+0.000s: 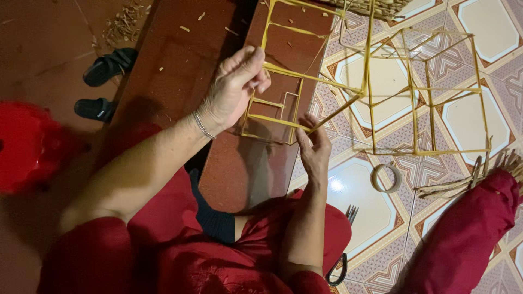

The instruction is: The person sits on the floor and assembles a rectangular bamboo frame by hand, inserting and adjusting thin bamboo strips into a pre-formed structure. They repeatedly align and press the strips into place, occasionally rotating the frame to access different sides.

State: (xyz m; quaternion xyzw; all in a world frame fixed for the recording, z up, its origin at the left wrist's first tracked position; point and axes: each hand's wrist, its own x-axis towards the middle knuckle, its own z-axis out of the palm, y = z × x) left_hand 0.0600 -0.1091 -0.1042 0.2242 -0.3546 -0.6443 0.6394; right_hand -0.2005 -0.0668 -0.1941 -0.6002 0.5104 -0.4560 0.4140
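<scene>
Two hands are on the bamboo frame (305, 81), a lattice of thin yellow strips that lies across the red board (239, 163) and runs out over the patterned floor tiles (468, 120). My left hand (234, 90) is closed in a pinch at a crossing of strips near the top of the small inner square, thumb pressed against the fingers. My right hand (313, 147) comes up from below with its fingers curled round the lower strip of that same square, gripping it lightly. I judge the step in hand to be fixing or binding a joint in the frame; the next move calls for steady pressure at the crossing so the thin strips neither slip nor snap. Around me, a roll of tape (385, 178) lies on the tiles just right of the right hand, scissors (343, 245) lie near my knee, and a bundle of spare strips (468, 182) rests beside my other red-clad leg. Two dark sandals (101, 87) sit well apart to the left, clear of the work.
</scene>
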